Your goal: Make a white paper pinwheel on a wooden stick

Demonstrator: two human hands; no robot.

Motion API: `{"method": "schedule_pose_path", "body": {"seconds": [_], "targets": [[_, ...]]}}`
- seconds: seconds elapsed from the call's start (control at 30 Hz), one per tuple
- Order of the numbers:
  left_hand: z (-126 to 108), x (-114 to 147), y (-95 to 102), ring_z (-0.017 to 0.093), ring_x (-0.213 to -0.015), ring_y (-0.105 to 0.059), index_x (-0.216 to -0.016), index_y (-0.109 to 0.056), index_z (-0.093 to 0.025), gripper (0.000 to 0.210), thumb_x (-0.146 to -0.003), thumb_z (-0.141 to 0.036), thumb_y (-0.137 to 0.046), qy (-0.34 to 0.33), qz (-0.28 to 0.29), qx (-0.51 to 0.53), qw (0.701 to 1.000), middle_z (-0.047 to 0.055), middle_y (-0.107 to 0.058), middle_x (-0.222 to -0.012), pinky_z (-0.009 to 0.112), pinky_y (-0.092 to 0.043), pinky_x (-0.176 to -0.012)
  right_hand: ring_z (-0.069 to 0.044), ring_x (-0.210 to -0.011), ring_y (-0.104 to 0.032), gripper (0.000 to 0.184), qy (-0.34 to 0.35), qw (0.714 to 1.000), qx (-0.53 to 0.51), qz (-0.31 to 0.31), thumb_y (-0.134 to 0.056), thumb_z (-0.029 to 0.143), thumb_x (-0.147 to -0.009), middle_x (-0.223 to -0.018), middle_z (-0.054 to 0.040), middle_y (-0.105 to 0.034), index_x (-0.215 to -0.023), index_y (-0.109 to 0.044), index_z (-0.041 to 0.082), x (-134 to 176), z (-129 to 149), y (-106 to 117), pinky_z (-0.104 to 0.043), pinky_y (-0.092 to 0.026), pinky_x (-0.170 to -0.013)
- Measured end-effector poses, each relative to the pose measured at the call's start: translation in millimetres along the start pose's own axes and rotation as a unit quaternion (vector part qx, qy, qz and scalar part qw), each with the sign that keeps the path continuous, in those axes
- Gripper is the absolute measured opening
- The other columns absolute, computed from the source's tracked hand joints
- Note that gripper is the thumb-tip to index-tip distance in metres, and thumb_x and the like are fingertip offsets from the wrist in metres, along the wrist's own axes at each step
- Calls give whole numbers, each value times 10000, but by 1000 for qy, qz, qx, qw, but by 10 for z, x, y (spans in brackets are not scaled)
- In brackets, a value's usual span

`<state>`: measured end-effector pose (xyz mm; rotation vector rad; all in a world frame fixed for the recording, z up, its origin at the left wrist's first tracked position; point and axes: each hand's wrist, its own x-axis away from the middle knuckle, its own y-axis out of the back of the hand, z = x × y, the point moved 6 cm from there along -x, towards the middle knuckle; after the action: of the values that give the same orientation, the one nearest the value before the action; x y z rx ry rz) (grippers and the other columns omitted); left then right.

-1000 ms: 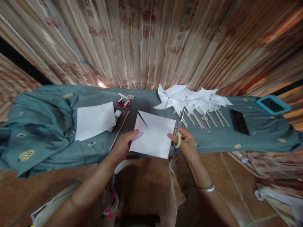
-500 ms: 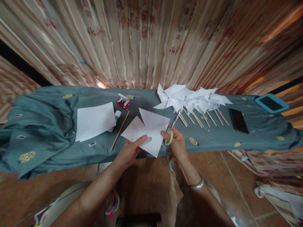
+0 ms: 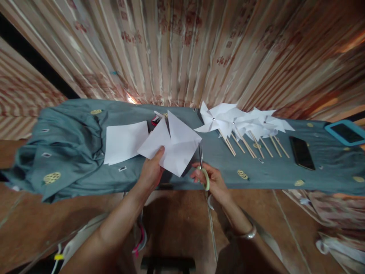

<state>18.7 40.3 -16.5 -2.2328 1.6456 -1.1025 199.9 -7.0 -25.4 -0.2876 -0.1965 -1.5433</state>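
Observation:
A square sheet of white paper [image 3: 179, 148] with a slit cut in from its top is pinched in my left hand [image 3: 152, 167], thumb on top. The sheet is held above the cloth. My right hand [image 3: 211, 179] has its fingers in the pale green handles of a pair of scissors [image 3: 204, 173]. The metal blades point up and away, just right of the paper and apart from it. Several white paper pinwheels [image 3: 225, 116] on wooden sticks lie overlapping behind and to the right of the scissors.
Left of my hands lies a stack of white paper [image 3: 125, 140]. The held sheet partly covers a small red box [image 3: 155, 120]. Farther right are a black phone [image 3: 302, 153] and a blue-framed tablet [image 3: 346, 132]. A green cloth [image 3: 228, 179] covers the narrow table; curtains hang behind.
My right hand has let go of the paper and moved off with the scissors. My left hand has turned and lifted the sheet, which now hides the loose stick. The view has shifted left.

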Motion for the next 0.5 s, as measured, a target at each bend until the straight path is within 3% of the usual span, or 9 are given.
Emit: {"method": "schedule_pose_path", "body": {"seconds": [0.23,0.33,0.5], "targets": [[-218,-93,71,178,-945,-682,-1161,-633,-176,339,-827,-121,-610,-48,-19,38,998,55,-731,-1055,261,-547,-848,-123,-596,-617,543,-81,975,39,203,-721,611,-682,-736,-32,-670,-953,-631,150,283,-250,-252,-228,-459,-526],[-207,-112,63,169,-902,-690,-1164,-626,-168,340,-831,-108,-597,-43,-16,40,998,54,-733,-1037,266,-552,-847,-125,-613,-610,520,-77,970,57,225,-706,609,-705,-741,-38,-665,-942,-637,151,337,-305,-327,-233,-462,-548],[-138,-108,20,131,-789,-684,-1113,-639,-154,279,-850,-99,-563,-27,-13,47,998,52,-731,-1007,217,-561,-745,-110,-596,-585,505,-90,974,32,206,-706,591,-720,-736,-31,-652,-948,-625,149,326,-339,-363,-214,-437,-516]]}}
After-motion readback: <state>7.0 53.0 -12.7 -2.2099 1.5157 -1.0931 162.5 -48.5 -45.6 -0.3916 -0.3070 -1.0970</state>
